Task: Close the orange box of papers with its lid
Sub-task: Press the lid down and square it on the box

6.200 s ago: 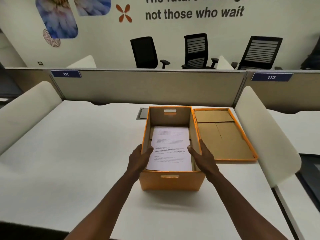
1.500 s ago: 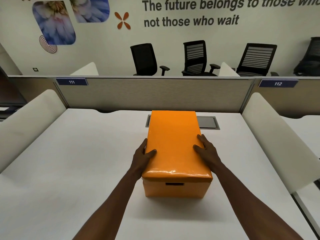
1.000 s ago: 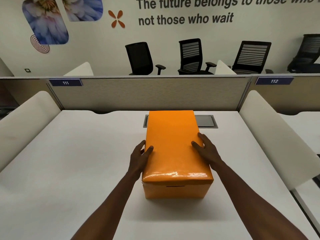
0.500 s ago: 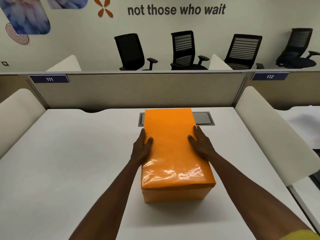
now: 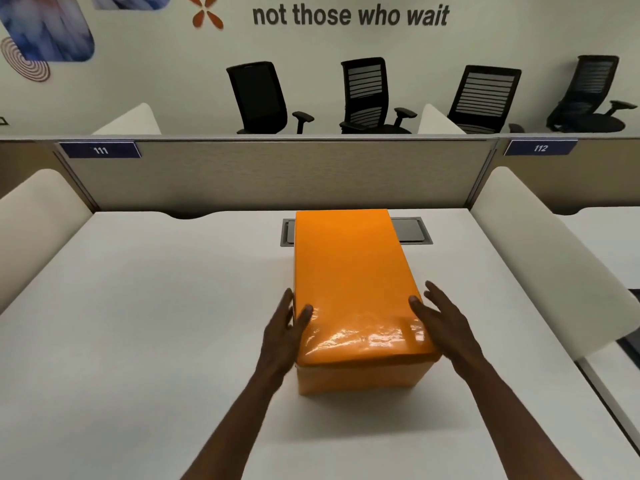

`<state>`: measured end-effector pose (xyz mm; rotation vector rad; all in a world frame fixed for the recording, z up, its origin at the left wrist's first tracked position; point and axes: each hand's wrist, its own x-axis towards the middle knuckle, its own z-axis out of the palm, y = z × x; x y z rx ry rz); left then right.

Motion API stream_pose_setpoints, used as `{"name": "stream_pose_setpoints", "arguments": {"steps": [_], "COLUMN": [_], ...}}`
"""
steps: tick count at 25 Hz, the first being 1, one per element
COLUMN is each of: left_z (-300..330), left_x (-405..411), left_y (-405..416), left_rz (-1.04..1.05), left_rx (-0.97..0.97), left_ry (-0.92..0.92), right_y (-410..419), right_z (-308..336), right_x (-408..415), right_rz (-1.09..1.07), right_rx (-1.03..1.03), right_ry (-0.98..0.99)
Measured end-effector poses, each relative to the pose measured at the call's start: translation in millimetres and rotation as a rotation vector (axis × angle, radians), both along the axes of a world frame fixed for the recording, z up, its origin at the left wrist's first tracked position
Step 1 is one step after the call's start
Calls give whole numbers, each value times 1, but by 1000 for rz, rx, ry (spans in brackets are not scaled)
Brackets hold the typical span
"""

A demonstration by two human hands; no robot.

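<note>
The orange box (image 5: pixel 360 377) stands in the middle of the white desk (image 5: pixel 156 306), with its glossy orange lid (image 5: pixel 349 271) seated flat on top and hiding the papers. My left hand (image 5: pixel 282 336) lies along the lid's near left edge, fingers straight and thumb resting on the top. At the near right edge my right hand (image 5: pixel 446 327) has its fingers spread; the thumb just touches the lid corner and the other fingers stand off the side. Neither hand grips anything.
A grey cable hatch (image 5: pixel 412 230) is set into the desk behind the box. A beige partition (image 5: pixel 277 174) closes the far edge. White padded dividers (image 5: pixel 540 251) flank the desk on both sides. Black office chairs (image 5: pixel 363 95) stand beyond the partition.
Six seconds ago the box was open, with the lid lying to its right; the lid is now on it. Over the last second both hands slid back along the lid and the right fingers lifted away.
</note>
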<state>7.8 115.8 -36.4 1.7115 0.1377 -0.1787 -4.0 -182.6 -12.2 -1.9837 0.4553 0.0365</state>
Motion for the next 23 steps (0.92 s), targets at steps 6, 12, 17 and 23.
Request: {"name": "stream_pose_setpoints", "arguments": {"steps": [6, 12, 17, 23], "left_z": [-13, -12, -25, -18], "left_x": [-35, -34, -57, -68], "left_y": [-14, -10, -9, -14], "left_rz": [-63, -31, -43, -13], "left_rx": [106, 61, 111, 158], "left_ry": [-36, -11, -95, -132], "right_y": [22, 5, -1, 7], "right_z": [-24, -23, -40, -45], "right_x": [-38, -35, -54, -65], "right_rz": [36, 63, 44, 77], "right_rx": [-85, 182, 300, 305], "right_ry": [-75, -17, -59, -130]}}
